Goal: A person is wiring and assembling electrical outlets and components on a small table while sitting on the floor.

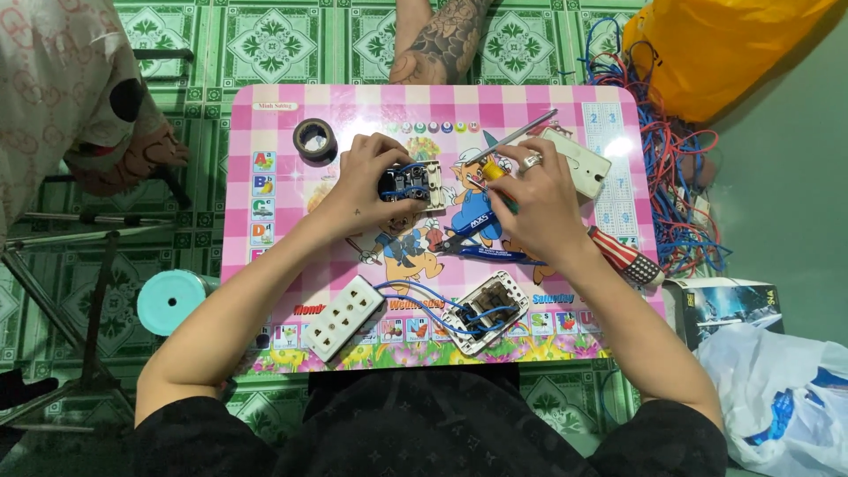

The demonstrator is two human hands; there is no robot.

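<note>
Across the pink table (265, 132), loose clutter: tangled wires (680, 177) far right, white socket strip (344, 316) near left, opened socket (488, 311) near centre. Left hand (371, 181) clamped around wired socket module (411, 183) mid-table; right hand (534, 199) pinched on yellow-handled screwdriver (508, 155), tip at module. Likely slip off the screw, gouging fingers or stressing blue leads, given small grip.
</note>
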